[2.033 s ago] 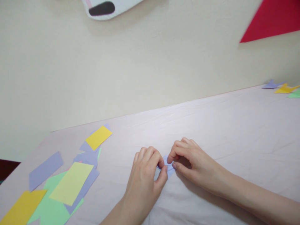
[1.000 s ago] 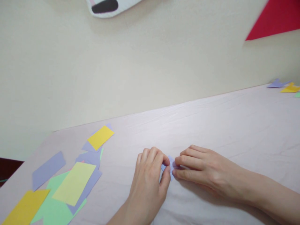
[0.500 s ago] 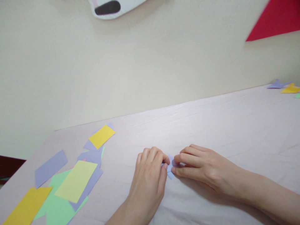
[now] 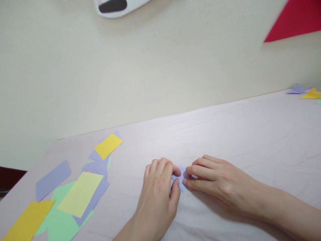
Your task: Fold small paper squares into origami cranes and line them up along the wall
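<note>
A small folded piece of light purple paper (image 4: 182, 187) lies on the pale cloth, mostly covered by fingers. At its left side is my left hand (image 4: 160, 190), with curled fingers, the index fingertip and bent thumb on the paper. My right hand (image 4: 220, 177) grips the right edge between thumb and fingers, the wrist low over the cloth. Creases show on the part of the paper left bare between the two hands. How its layers are folded I cannot make out.
To the left lie loose papers: a pale yellow sheet (image 4: 81, 194), a green sheet (image 4: 62, 224), a purple rectangle (image 4: 53, 180) and yellow rectangles (image 4: 109, 146). Folded purple paper (image 4: 298, 89) and yellow paper (image 4: 311, 94) rest by the wall at far right. A red shape (image 4: 298, 21) hangs above.
My left thumb has bent and shifted a little on the paper, so more of the purple surface shows. The right hand keeps its hold almost unmoved.
</note>
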`<state>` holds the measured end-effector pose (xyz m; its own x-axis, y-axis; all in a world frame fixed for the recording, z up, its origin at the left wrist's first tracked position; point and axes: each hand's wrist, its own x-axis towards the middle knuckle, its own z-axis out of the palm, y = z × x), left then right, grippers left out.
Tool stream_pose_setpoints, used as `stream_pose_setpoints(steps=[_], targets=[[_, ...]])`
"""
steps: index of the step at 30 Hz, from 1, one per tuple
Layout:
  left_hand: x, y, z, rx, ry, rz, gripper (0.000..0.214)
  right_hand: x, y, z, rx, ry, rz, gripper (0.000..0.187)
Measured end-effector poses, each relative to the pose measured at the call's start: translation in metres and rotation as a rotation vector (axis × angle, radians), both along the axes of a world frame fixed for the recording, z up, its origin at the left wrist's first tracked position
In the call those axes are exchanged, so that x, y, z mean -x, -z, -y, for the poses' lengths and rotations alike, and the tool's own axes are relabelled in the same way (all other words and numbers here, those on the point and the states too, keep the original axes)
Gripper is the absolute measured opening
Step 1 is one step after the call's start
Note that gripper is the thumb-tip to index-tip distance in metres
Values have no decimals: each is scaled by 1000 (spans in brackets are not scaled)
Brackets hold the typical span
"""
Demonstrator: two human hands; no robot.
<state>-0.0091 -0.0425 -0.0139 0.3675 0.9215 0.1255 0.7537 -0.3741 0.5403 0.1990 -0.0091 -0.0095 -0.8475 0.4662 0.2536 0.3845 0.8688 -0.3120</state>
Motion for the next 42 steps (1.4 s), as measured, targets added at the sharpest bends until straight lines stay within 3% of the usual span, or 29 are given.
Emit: stream_pose_setpoints(steps=[12,15,20,25,30,42], targets=[[1,0,1,-3,-1,8,16,2,1,3,37,25,-56,26],[1,1,0,-16,-7,1,17,8,-1,6,174,146,-159,26],[-1,2,0,-16,-15,-8,17,28,-2,5,435,466,-301,20],[-3,-1,0,2,-13,3,16,43,1,7,439,625,-271,24],[-5,-2,1,13,-25,13,18,44,2,9,407,611,-246,27],[-5,-3,1,16,-30,6,19,30,3,0,504,494,-275,44]])
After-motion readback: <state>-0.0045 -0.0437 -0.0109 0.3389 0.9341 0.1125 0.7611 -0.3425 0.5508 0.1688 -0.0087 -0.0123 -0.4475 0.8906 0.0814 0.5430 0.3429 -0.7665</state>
